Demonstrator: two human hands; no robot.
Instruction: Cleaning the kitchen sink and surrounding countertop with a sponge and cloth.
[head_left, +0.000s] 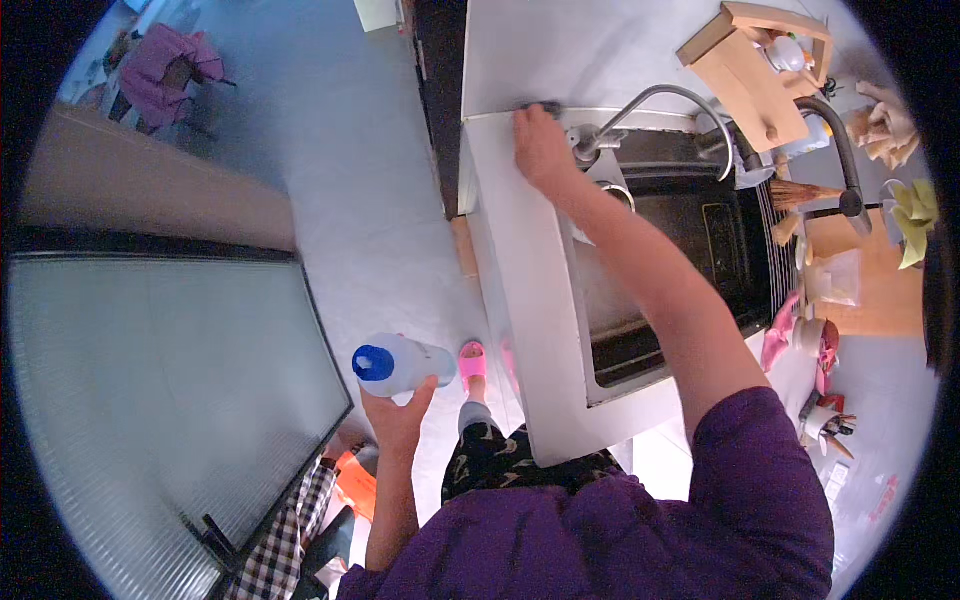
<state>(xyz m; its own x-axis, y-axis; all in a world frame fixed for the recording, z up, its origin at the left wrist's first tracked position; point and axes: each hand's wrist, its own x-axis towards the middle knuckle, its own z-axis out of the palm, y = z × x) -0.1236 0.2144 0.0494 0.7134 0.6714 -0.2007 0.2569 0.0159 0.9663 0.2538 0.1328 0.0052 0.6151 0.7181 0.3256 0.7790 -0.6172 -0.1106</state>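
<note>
My left hand (396, 420) is closed around a translucent plastic bottle (409, 364) with a blue cap, held over the floor left of the counter. My right hand (544, 146) reaches across the white counter (517, 285) to its far left corner, by the wall-side ledge. A small dark thing (551, 107) lies at its fingertips; whether the fingers grip it I cannot tell. Right of that hand a thin curved metal faucet (660, 90) rises beside the dark sink (675, 225). A round metal-rimmed opening (616, 193) shows partly behind my right forearm.
A larger dark faucet (836, 127), a wooden rack (750, 97) and a small broom (806, 195) stand beyond the sink. A wooden board (870, 300) is at the right. On the left stands a ribbed glass door (180, 375); below it hang checkered cloth (281, 540) and an orange bag (356, 484).
</note>
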